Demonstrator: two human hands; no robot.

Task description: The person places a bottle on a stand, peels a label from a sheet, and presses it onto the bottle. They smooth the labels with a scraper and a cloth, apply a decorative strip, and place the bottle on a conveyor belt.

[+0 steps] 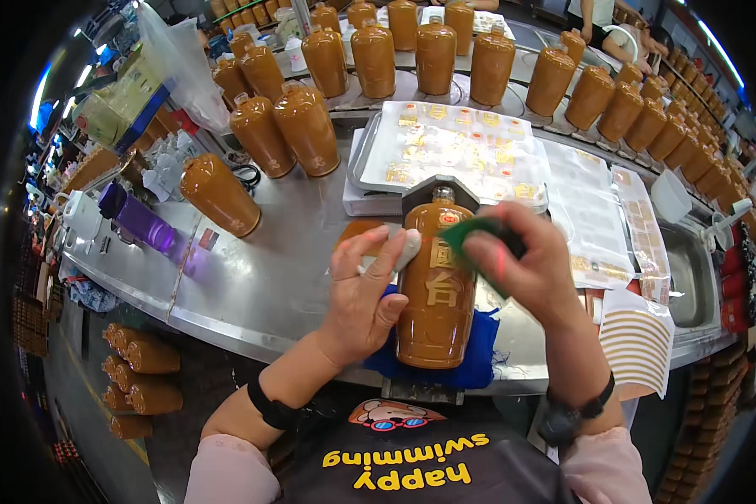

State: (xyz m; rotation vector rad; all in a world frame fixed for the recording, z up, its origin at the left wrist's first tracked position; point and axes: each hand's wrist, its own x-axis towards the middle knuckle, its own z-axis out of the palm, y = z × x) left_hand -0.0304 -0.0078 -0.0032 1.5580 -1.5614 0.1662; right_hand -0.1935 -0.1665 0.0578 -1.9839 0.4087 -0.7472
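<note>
A brown glazed bottle (433,336) with gold characters and a small red emblem lies neck-away on a blue cloth (485,340), its neck at a dark notched rest (413,197). My right hand (521,260) grips a flat green scraper (458,235), held against or just above the bottle's upper right side. My left hand (365,294) is at the bottle's left side with fingers apart, a white cover on one fingertip, nothing plainly held. Whether that fingertip touches the glaze I cannot tell. A brownish flat piece (363,231) lies partly behind the left fingers. Thin red light crosses both hands.
Behind the bottle sits a tray with sheets of gold and red decals (454,143); more sheets (592,202) lie to the right, near a sink (693,290). Brown bottles (218,193) stand at left and along the curved conveyor (512,105). A purple bottle (143,220) stands far left.
</note>
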